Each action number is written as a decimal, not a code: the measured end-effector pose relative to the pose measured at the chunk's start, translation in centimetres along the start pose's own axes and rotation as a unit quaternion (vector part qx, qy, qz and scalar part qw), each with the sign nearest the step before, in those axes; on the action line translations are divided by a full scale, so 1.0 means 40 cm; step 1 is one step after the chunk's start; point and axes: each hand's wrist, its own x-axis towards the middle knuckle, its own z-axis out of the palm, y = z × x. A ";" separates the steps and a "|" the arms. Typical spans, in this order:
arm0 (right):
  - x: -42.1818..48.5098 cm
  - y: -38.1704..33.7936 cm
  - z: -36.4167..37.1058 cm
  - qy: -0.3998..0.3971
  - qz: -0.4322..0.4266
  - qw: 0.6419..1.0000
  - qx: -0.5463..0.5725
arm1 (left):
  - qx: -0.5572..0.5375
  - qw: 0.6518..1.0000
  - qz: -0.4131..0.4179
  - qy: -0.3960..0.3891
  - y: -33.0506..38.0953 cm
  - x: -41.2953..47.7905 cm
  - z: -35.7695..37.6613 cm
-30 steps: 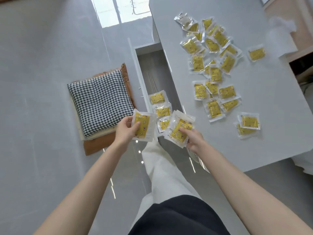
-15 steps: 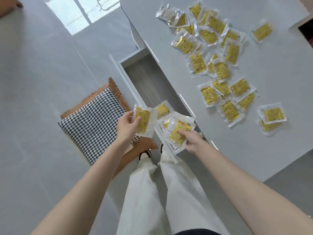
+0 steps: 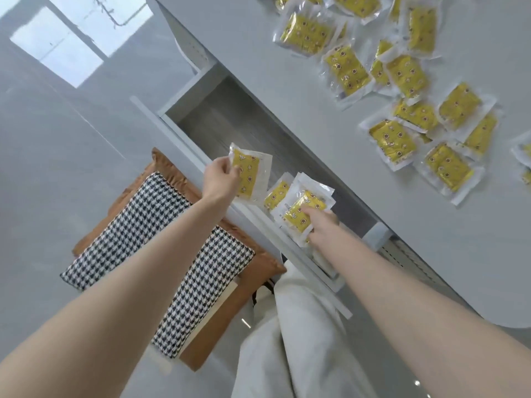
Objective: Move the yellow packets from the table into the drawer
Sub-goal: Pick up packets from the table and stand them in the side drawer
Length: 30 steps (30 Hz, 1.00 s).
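Several yellow packets (image 3: 347,70) in clear wrappers lie scattered over the grey table (image 3: 388,211) at the upper right. Below the table's edge the drawer (image 3: 218,119) stands pulled out. My left hand (image 3: 220,179) pinches one yellow packet (image 3: 251,173) above the drawer's front edge. My right hand (image 3: 323,226) holds a small stack of yellow packets (image 3: 301,209) over the near end of the drawer. Another packet (image 3: 276,193) lies inside the drawer between the two hands.
A stool with a black-and-white houndstooth cushion (image 3: 161,254) on a brown seat stands left of the drawer. My legs in white trousers (image 3: 290,349) are below the drawer front. Glossy grey floor (image 3: 57,168) fills the left side.
The view has swung closer and tilted, so the drawer and table look larger. Both hands have moved forward over the open drawer, each holding the same packets as before.
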 end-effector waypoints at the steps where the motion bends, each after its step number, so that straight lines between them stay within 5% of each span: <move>1: 0.012 -0.003 0.017 0.003 0.001 1.000 0.007 | 0.019 1.000 0.005 -0.006 -0.004 0.038 0.013; 11: 0.164 0.028 0.108 0.009 0.010 1.000 -0.027 | 0.216 0.974 0.044 -0.057 -0.062 0.258 0.145; 19: 0.156 0.034 0.117 0.104 -0.094 0.971 -0.192 | 0.274 0.959 0.045 -0.049 -0.104 0.299 0.184; 30: 0.082 0.030 0.078 0.129 -0.110 0.968 -0.184 | 0.226 0.953 0.202 0.013 -0.074 0.158 0.101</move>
